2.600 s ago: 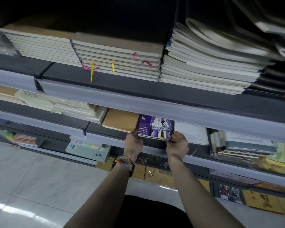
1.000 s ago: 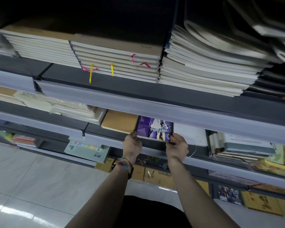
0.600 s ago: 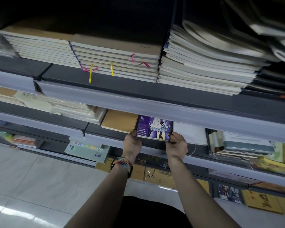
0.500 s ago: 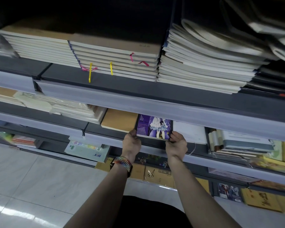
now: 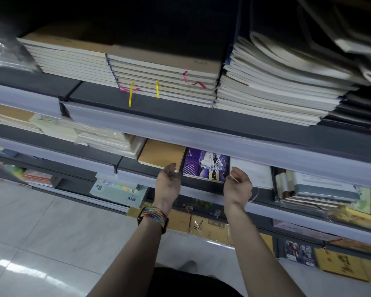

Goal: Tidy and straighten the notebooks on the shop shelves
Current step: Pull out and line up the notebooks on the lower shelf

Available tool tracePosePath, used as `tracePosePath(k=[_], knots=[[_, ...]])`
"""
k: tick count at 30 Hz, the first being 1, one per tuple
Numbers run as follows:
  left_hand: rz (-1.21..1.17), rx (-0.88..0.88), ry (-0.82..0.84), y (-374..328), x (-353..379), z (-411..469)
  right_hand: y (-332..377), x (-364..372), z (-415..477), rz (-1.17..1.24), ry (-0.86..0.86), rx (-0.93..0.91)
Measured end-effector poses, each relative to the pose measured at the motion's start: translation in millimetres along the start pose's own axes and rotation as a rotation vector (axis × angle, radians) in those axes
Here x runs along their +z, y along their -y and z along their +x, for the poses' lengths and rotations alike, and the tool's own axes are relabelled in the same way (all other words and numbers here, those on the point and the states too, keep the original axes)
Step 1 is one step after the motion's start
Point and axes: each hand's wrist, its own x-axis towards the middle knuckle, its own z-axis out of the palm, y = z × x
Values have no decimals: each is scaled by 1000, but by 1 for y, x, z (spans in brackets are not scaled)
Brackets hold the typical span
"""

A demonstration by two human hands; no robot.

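Note:
A purple notebook (image 5: 204, 166) with a cartoon figure on its cover lies flat on the second shelf (image 5: 201, 186), between a brown notebook (image 5: 161, 154) and a white notebook (image 5: 253, 174). My left hand (image 5: 167, 183), with a rainbow wristband, has curled fingers against the purple notebook's front left corner. My right hand (image 5: 237, 187) has curled fingers at its front right corner. The purple notebook's whole front edge shows between the two hands. The shelf above hides its back half.
The upper shelf (image 5: 180, 112) carries tall stacks of brown-covered notebooks (image 5: 163, 78) and white-edged pads (image 5: 276, 88). Plastic-wrapped pads (image 5: 103, 138) lie left of the brown notebook, and bound books (image 5: 321, 187) lie to the right. Lower shelves hold boxed goods. Below left is tiled floor (image 5: 51, 232).
Both hands have slid slightly outward and back from the purple notebook's front corners, so its whole front edge now shows. The notebook stays in place between its neighbours.

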Motion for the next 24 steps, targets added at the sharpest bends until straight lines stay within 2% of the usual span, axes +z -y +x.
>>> tracePosePath(k=[11, 24], knots=[[-110, 138, 90, -8, -43, -18, 15, -5, -45, 177, 124, 9], [-100, 397, 226, -12, -173, -60, 23, 19, -180, 201, 116, -115]])
